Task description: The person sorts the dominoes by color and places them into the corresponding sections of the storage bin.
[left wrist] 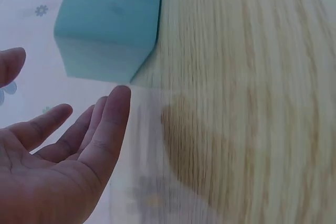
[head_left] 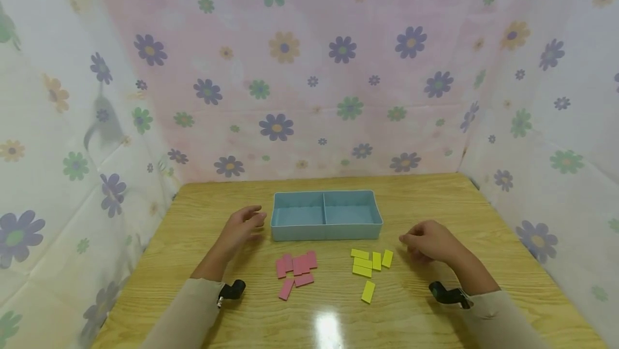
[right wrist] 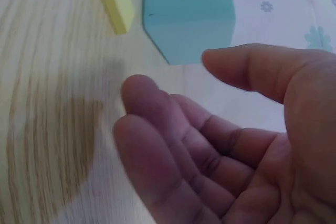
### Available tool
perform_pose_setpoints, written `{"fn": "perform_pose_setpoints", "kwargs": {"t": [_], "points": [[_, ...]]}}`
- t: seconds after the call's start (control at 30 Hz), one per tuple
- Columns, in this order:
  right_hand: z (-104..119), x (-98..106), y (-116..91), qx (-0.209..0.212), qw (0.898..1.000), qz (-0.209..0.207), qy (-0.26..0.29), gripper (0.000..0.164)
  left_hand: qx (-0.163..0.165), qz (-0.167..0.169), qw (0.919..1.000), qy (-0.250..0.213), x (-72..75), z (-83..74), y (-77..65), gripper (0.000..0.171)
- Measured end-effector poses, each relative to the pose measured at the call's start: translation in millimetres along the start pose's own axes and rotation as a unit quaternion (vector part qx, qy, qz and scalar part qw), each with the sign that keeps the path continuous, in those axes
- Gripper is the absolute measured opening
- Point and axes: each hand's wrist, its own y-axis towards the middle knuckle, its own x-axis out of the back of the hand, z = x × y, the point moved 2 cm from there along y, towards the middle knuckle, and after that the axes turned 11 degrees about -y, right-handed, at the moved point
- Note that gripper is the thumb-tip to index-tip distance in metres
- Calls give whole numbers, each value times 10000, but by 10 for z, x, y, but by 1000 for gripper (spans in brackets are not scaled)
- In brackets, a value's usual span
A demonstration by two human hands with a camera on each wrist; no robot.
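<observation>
A light blue box (head_left: pixel 326 232) with two compartments stands on the wooden table, a divider across its middle. Just left of the box, my left hand (head_left: pixel 242 226) hovers with loosely bent fingers and nothing in them; the left wrist view shows its fingertips near the box's end wall (left wrist: pixel 100 59). To the right of the box is my right hand (head_left: pixel 429 241), its fingers relaxed and holding nothing. Several pink tiles (head_left: pixel 301 264) lie in a cluster in front of the left compartment. Several yellow tiles (head_left: pixel 362 263) lie in front of the right one, beside my right hand.
The wooden table (head_left: pixel 217 317) runs back to a flowered cloth (head_left: pixel 309 70), which also hangs at both sides. One pink tile (head_left: pixel 286 289) and one yellow tile (head_left: pixel 368 292) lie nearest the front. A black wrist mount (head_left: pixel 233 289) sits at each sleeve.
</observation>
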Motion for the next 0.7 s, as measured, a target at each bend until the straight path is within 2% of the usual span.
{"fn": "perform_pose_setpoints", "kwargs": {"t": [0.2,0.43,0.7], "points": [[-35,-4,-21,-251,9990,126,348,46,203,-72,9995,-212,-69,-16,44,59],[-57,-38,-16,-316,9970,264,656,44,347,-117,9990,-269,-97,-17,93,61],[-34,-76,3,-317,9951,685,633,43,409,-148,9981,-434,-151,13,188,58]]}}
